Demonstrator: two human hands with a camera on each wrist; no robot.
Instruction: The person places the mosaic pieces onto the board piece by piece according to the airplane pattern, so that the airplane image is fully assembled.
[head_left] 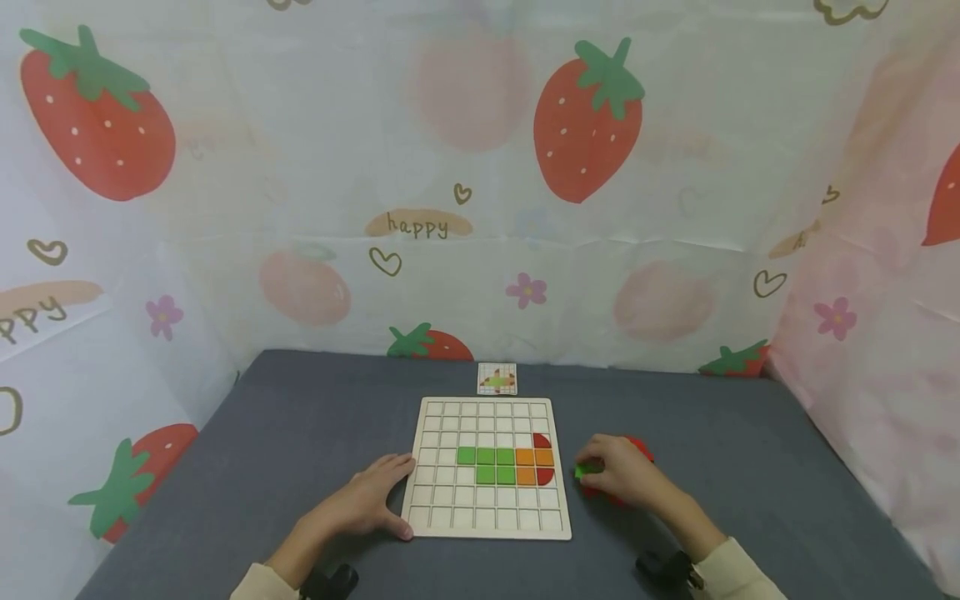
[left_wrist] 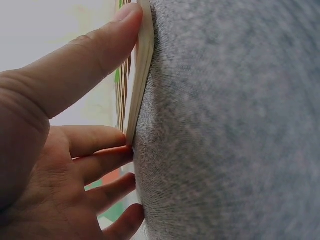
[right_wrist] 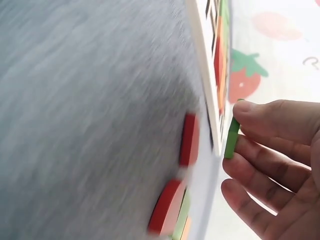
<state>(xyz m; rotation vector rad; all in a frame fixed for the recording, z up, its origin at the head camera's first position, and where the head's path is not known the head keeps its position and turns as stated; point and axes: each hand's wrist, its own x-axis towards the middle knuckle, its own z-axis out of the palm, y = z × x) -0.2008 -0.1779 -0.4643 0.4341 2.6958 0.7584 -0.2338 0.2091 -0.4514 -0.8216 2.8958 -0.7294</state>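
On the grey bench (head_left: 322, 417), a gridded board (head_left: 495, 521) is set, w/ green sqs (head_left: 486, 456), orange sqs (head_left: 524, 456) & rounded red pcs (head_left: 544, 477) laid from approx. its ctr twd 3 o'clock. At the board's 3 o'clock, just off its edge, a green pc (right_wrist: 232, 137) is pinched btwn thumb & fingers of the R hand (head_left: 622, 472). Loose red pcs (right_wrist: 189, 140) are seen under/beside that hand. By the L hand (head_left: 371, 497), at 8–9 o'clock, the board's edge is touched, fingers spread, unclenched. A pic card (head_left: 497, 379) is placed at 12 o'clock.
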